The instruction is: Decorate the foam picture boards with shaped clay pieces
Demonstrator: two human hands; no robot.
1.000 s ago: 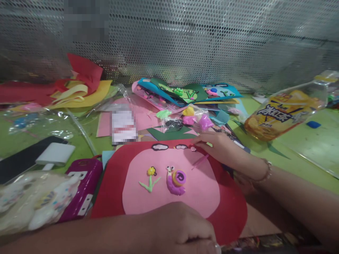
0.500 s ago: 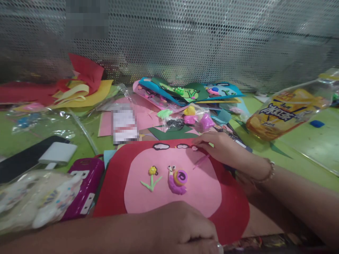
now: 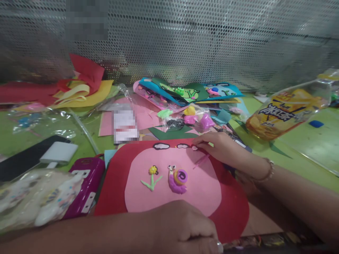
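A red sheet (image 3: 235,215) with a pink rounded panel (image 3: 148,199) lies in front of me. On the panel are a purple clay snail (image 3: 177,185) and a clay flower (image 3: 152,176) with a yellow head and green leaves. Along the top edge sit black-outlined pale clouds (image 3: 161,146). My right hand (image 3: 225,148) is closed, its fingertips pinched at a small pink dab (image 3: 194,148) with a bit of black outline. A thin pink stick (image 3: 200,161) juts from under that hand, seemingly held in it. My left hand (image 3: 193,229) rests curled over the sheet's lower edge; what its fingers hold is hidden.
Bagged clay lumps (image 3: 189,118) and finished clay pictures (image 3: 190,92) lie behind the sheet. A drink bottle (image 3: 288,113) lies tilted at right. To the left are a purple case (image 3: 84,187), a white adapter (image 3: 58,153) and a dark phone-like slab (image 3: 23,158).
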